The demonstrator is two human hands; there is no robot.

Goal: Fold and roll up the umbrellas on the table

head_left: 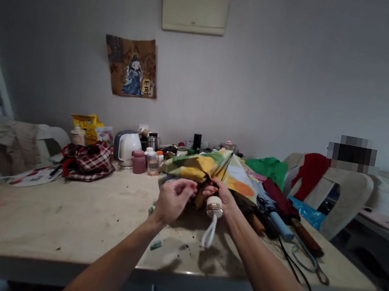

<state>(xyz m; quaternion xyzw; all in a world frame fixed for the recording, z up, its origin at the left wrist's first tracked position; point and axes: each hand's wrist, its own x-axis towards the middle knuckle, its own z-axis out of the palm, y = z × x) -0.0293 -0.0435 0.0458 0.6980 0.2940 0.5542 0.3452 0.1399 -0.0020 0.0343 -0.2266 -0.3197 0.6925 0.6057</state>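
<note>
A folded umbrella (213,166) with yellow, green and white panels is held above the table (64,223). My right hand (221,195) is closed round its shaft just above the cream handle (214,206), from which a white strap loop hangs. My left hand (175,197) is closed in a pinch on the edge of the umbrella's fabric at its left side.
Other folded umbrellas, dark red (283,199) and blue (274,217), lie at the right. A white kettle (127,146), a plaid bag (92,160), bottles and cups crowd the far edge. Chairs stand at the left (17,147) and right (343,197).
</note>
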